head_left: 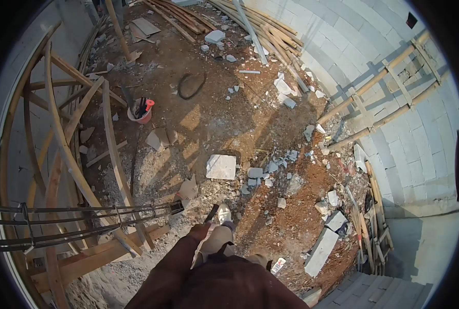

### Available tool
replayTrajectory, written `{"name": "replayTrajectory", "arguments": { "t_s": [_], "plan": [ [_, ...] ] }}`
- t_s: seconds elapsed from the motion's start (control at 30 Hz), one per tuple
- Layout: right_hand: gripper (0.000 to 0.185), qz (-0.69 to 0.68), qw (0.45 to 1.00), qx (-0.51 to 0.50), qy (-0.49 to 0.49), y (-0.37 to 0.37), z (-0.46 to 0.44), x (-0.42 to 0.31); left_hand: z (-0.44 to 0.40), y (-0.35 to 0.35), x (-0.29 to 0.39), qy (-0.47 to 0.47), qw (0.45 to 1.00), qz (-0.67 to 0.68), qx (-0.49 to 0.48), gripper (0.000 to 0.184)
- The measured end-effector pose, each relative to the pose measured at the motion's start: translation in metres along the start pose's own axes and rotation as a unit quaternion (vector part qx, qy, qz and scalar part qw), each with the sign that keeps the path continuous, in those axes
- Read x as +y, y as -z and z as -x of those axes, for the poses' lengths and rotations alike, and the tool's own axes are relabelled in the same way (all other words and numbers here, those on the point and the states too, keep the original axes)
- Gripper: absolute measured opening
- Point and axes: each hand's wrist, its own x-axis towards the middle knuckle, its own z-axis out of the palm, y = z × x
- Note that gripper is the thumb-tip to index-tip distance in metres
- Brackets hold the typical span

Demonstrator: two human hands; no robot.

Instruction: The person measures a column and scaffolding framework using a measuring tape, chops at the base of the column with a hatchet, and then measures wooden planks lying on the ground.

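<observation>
My left hand (199, 232) reaches out in front of my body at the lower middle of the head view. Its fingers are closed round a dark, narrow, bar-like object (212, 212), whose exact kind I cannot make out. Just beyond it is my light-coloured shoe (224, 213) on rubble ground. Bundled steel rods (85, 224) come in from the left and end close to this hand. A pale block (221, 167) lies on the dirt ahead. My right hand does not show.
Timber props (70, 139) lean on the left. A pink bucket (141, 113) holds tools, one red. Wooden poles (276, 38) lie at the far right. A wooden ladder (384, 100) rests against the block wall (420, 134). Broken blocks (322, 251) and rubble litter the ground.
</observation>
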Motion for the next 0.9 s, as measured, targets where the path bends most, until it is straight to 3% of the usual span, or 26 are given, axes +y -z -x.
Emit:
{"name": "replayTrajectory", "arguments": {
  "t_s": [0.1, 0.17, 0.23, 0.27, 0.37, 0.47, 0.53, 0.57, 0.6, 0.63, 0.67, 0.7, 0.77, 0.8, 0.83, 0.87, 0.9],
  "plan": [
    [0.041, 0.046, 0.998, 0.030, 0.025, 0.120, -0.019, -0.003, -0.008, 0.068, 0.125, -0.075, 0.997, -0.002, 0.018, 0.091],
    [0.042, -0.002, 0.981, 0.192, 0.010, 0.201, -0.054, -0.011, 0.006, 0.116, 0.198, -0.149, 0.987, 0.011, 0.064, 0.084],
    [0.039, -0.299, 0.938, 0.167, -0.057, 0.296, -0.101, -0.026, -0.020, 0.152, 0.234, -0.217, 0.972, 0.057, 0.073, 0.079],
    [0.033, -0.168, 0.960, 0.224, 0.024, 0.340, -0.116, -0.036, -0.023, 0.175, 0.251, -0.209, 0.973, 0.068, 0.064, 0.078],
    [0.033, 0.058, 0.960, 0.253, 0.108, 0.457, -0.172, -0.074, -0.062, 0.230, 0.277, -0.219, 0.965, 0.103, 0.100, 0.079],
    [0.037, 0.026, 0.978, 0.177, 0.111, 0.562, -0.236, -0.102, -0.126, 0.275, 0.268, -0.123, 0.980, 0.104, 0.120, 0.085],
    [0.043, 0.032, 0.988, 0.123, 0.091, 0.624, -0.281, -0.115, -0.182, 0.286, 0.235, 0.012, 0.980, 0.105, 0.167, 0.095],
    [0.048, 0.049, 0.991, 0.102, 0.077, 0.647, -0.309, -0.115, -0.187, 0.296, 0.226, 0.068, 0.978, 0.139, 0.140, 0.096],
    [0.056, -0.100, 0.991, 0.062, -0.070, 0.671, -0.339, -0.118, -0.183, 0.306, 0.225, 0.099, 0.973, 0.141, 0.152, 0.095],
    [0.060, -0.058, 0.992, 0.065, -0.096, 0.683, -0.384, -0.104, -0.205, 0.291, 0.187, 0.110, 0.982, 0.060, 0.142, 0.085],
    [0.058, -0.007, 0.998, -0.014, -0.054, 0.720, -0.397, -0.104, -0.224, 0.281, 0.158, 0.119, 0.984, -0.021, 0.132, 0.076],
    [0.056, 0.040, 0.995, -0.087, -0.009, 0.764, -0.406, -0.111, -0.212, 0.291, 0.172, 0.114, 0.983, -0.076, 0.121, 0.070],
    [0.050, 0.108, 0.994, -0.015, -0.016, 0.863, -0.406, -0.139, -0.194, 0.322, 0.213, 0.183, 0.981, 0.042, 0.059, 0.074],
    [0.049, 0.097, 0.995, 0.007, 0.005, 0.938, -0.361, -0.187, -0.195, 0.332, 0.232, 0.214, 0.971, 0.103, 0.027, 0.076],
    [0.050, 0.089, 0.993, 0.070, -0.040, 0.973, -0.397, -0.189, -0.201, 0.342, 0.254, 0.191, 0.973, 0.121, 0.040, 0.073],
    [0.050, 0.013, 0.996, 0.077, -0.044, 1.055, -0.337, -0.251, -0.217, 0.349, 0.269, 0.169, 0.974, 0.140, 0.057, 0.070],
    [0.047, 0.060, 0.985, 0.161, 0.000, 1.081, -0.394, -0.245, -0.223, 0.369, 0.301, 0.219, 0.945, 0.236, 0.055, 0.063]
  ]
}}
